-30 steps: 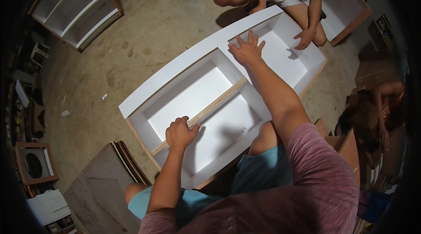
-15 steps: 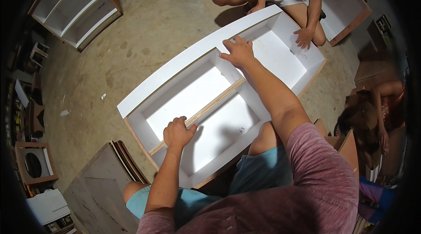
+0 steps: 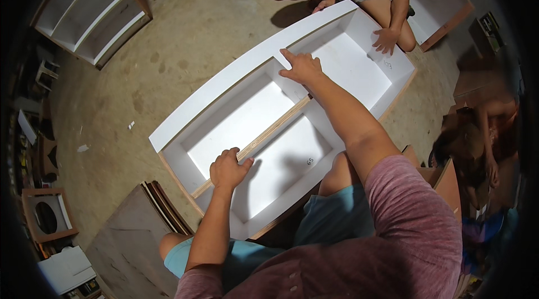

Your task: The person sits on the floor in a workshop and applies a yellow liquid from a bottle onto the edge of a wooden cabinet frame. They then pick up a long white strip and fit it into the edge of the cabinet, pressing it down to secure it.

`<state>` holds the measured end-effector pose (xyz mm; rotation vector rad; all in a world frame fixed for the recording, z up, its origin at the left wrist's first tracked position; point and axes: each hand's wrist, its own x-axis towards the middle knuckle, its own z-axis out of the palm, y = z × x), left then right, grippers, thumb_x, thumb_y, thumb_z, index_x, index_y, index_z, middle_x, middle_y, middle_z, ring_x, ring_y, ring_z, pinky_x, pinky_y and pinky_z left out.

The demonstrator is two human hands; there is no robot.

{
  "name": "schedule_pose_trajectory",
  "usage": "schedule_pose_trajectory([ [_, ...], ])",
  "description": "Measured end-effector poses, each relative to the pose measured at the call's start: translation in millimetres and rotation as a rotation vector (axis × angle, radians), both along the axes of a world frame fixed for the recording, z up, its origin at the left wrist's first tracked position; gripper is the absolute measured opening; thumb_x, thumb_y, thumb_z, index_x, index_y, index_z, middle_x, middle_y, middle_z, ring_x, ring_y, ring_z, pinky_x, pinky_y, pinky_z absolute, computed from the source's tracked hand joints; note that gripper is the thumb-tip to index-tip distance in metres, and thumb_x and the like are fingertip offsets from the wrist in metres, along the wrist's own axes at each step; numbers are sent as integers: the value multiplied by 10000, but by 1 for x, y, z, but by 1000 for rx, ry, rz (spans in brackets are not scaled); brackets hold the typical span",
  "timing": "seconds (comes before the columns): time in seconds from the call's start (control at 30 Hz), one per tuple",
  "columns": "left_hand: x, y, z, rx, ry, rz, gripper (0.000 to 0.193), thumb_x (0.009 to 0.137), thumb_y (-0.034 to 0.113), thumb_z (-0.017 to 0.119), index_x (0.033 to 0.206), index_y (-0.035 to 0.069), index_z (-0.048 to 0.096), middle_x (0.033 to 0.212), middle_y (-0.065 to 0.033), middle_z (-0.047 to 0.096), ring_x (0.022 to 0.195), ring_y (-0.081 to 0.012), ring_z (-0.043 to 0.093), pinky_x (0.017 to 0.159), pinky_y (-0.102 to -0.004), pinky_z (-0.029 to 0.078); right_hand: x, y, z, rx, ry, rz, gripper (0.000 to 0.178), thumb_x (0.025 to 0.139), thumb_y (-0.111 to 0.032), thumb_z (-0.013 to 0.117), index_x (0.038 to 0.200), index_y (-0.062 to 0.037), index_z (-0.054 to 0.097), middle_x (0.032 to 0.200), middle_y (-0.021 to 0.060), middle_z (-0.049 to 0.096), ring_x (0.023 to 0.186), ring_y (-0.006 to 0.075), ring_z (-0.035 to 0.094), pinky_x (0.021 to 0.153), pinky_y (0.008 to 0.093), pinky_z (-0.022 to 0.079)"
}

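A long white cabinet carcass with bare plywood edges lies across the floor before me, split into compartments. My left hand grips the lengthwise divider, fingers bent over its plywood edge and thumb on the near side. At the cross divider, my right hand has its index finger stretched to the inner edge of the white front strip. Its thumb is spread and the other fingers are bent, with nothing held. Across from me, a co-worker's hand touches the cabinet's right end; their other hand is at the strip's far end.
Another white shelf unit stands at the far left, and an open white box behind the co-worker. Grey boards lean at my lower left. A further person sits at the right beside wood pieces.
My right hand has drawn its fingers in, leaving the index finger pointing at the strip's edge. My left hand stays put. The co-worker's hand at the strip's far end has shifted its grip slightly.
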<state>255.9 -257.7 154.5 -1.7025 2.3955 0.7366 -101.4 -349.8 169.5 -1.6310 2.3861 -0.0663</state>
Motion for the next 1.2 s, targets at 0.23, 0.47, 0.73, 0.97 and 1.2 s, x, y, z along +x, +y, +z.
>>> schedule_pose_trajectory([
  [0.23, -2, 0, -3, -56, -8, -9, 584, 832, 548, 713, 1227, 117, 711, 1120, -110, 728, 1052, -300, 690, 904, -436, 537, -17, 3, -3, -127, -82, -52, 816, 857, -597, 665, 1565, -283, 406, 1434, 231, 531, 1358, 400, 475, 1090, 581, 377],
  [0.47, -1, 0, -1, -45, -5, 13, 556, 840, 542, 699, 1189, 110, 727, 1102, -106, 726, 1057, -292, 681, 893, -430, 530, -14, 0, -1, -80, 23, 15, 848, 818, -686, 655, 1553, -325, 436, 1486, 213, 488, 1415, 382, 421, 1111, 567, 352],
  [0.73, 0, 3, -4, -42, -19, -8, 567, 846, 565, 693, 1186, 113, 729, 1106, -105, 724, 1052, -280, 679, 887, -421, 526, -1, -6, 3, -23, 116, 16, 818, 800, -694, 666, 1501, -305, 505, 1432, 212, 529, 1328, 387, 475, 1069, 594, 346],
  [0.97, -3, 2, -1, -50, -31, 8, 575, 841, 570, 692, 1193, 116, 730, 1104, -113, 724, 1042, -278, 685, 868, -415, 531, 2, -3, -3, -36, 216, 73, 814, 828, -671, 664, 1514, -275, 476, 1580, 208, 365, 1446, 410, 342, 1142, 616, 262],
  [1.2, -5, 1, 1, -27, -45, 19, 581, 840, 568, 690, 1196, 111, 731, 1105, -116, 726, 1047, -276, 687, 861, -407, 536, 8, 1, -1, -26, 235, 147, 826, 831, -706, 650, 1532, -316, 452, 1642, 209, 272, 1489, 433, 268, 1168, 650, 221],
])
